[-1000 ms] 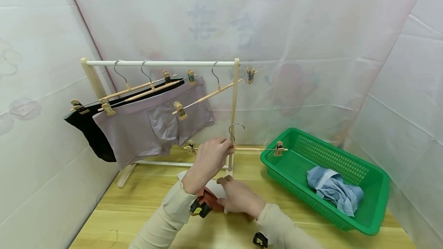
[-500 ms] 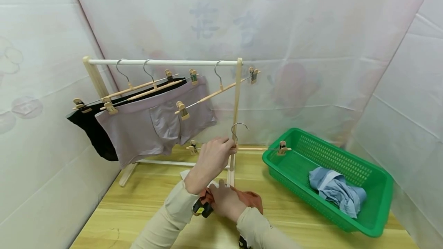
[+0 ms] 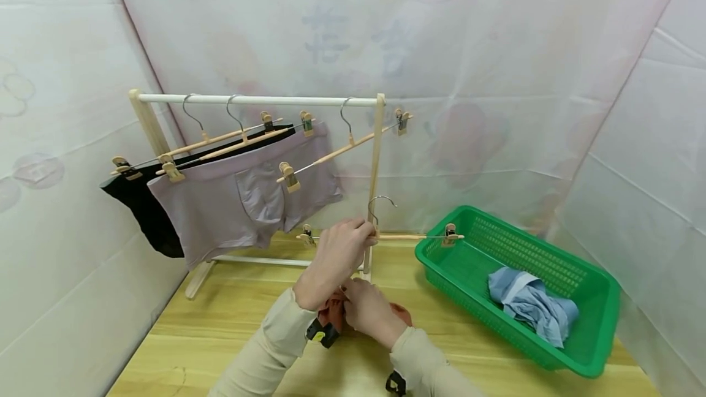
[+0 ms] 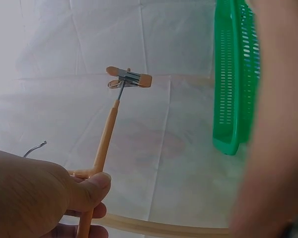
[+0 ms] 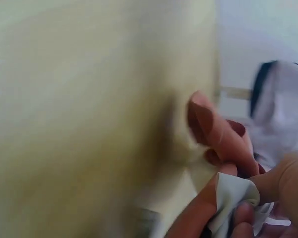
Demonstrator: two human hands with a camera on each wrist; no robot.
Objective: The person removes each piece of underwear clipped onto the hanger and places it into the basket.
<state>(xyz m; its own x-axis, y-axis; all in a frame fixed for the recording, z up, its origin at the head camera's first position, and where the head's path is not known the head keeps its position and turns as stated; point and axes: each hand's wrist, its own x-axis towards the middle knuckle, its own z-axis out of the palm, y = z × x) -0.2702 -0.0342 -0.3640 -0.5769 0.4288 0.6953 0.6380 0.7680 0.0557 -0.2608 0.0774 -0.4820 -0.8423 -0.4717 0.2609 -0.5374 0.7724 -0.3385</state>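
My left hand (image 3: 339, 256) holds a clip hanger (image 3: 405, 237) by its middle, hook upward, in front of the rack's right post. In the left wrist view its thumb and fingers wrap the wooden bar (image 4: 105, 139), and one clip (image 4: 129, 78) shows at the far end. Just below, my right hand (image 3: 371, 311) grips a bunched rust-red garment (image 3: 333, 314). The right wrist view shows white cloth (image 5: 232, 191) pinched between its thumb and fingers, with rust-red cloth (image 5: 228, 148) folded above. Much of the garment is hidden behind both hands.
A wooden rack (image 3: 259, 101) holds black shorts (image 3: 146, 219), lilac boxer briefs (image 3: 220, 213) and a bare clip hanger (image 3: 336, 152). On the right stands a green basket (image 3: 441, 280) with a crumpled blue garment (image 3: 532, 305). Both are on a wood-grain table (image 3: 231, 336).
My right hand has shifted left, then up beneath my left wrist, gathering the rust-red garment. White cloth seen earlier is hidden in the head view now. The left hand keeps its hold.
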